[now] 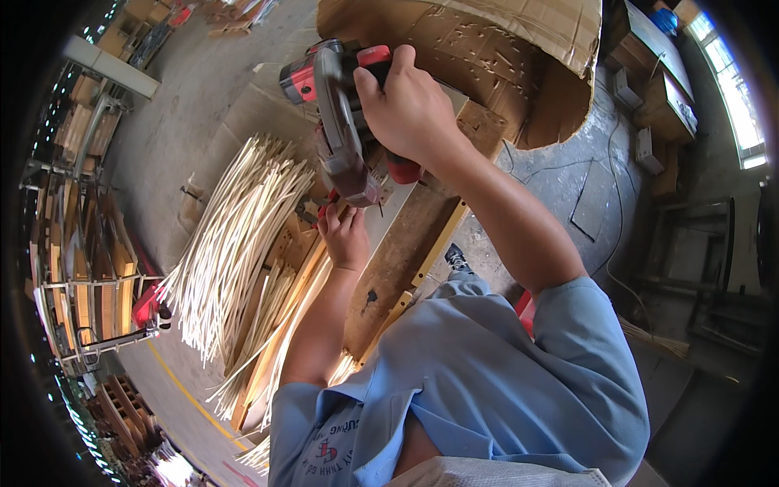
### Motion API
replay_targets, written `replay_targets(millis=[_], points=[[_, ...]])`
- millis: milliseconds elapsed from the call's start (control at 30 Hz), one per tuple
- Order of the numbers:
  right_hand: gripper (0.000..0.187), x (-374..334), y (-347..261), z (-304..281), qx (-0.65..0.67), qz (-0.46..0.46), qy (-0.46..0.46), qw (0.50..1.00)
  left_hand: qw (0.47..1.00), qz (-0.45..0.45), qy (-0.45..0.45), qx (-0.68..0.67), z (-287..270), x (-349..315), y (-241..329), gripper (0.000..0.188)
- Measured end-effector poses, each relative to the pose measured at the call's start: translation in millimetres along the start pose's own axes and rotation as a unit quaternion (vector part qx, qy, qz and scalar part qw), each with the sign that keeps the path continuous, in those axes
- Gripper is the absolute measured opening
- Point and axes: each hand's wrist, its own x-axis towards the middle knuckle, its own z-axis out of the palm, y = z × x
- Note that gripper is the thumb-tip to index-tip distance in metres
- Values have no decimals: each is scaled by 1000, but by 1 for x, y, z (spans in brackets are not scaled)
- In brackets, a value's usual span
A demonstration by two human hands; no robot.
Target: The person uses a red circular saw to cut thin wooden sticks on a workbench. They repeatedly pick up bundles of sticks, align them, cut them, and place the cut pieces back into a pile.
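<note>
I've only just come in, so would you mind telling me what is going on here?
A person in a light blue shirt is working at a wooden bench with a red-and-dark power saw. The right hand grips its handle, while the left hand is low beside the saw; its exact hold is unclear. A large bundle of thin pale strips lies to the left, and curved cardboard stands behind.

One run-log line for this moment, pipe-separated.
Right hand: gripping power saw | Left hand: low beside saw, hold unclear | Pale strips: bundled at left | Curved cardboard: beyond saw, rightward
</note>
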Motion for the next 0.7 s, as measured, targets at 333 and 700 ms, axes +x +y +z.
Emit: replay_targets(millis=[333,700], points=[[46,-29,14,10,-8,-27,30,999,1000,-12,-6,-7,-4,5,3,30],[42,-47,22,16,5,-21,32,999,1000,-13,4,-14,-6,6,2,30]])
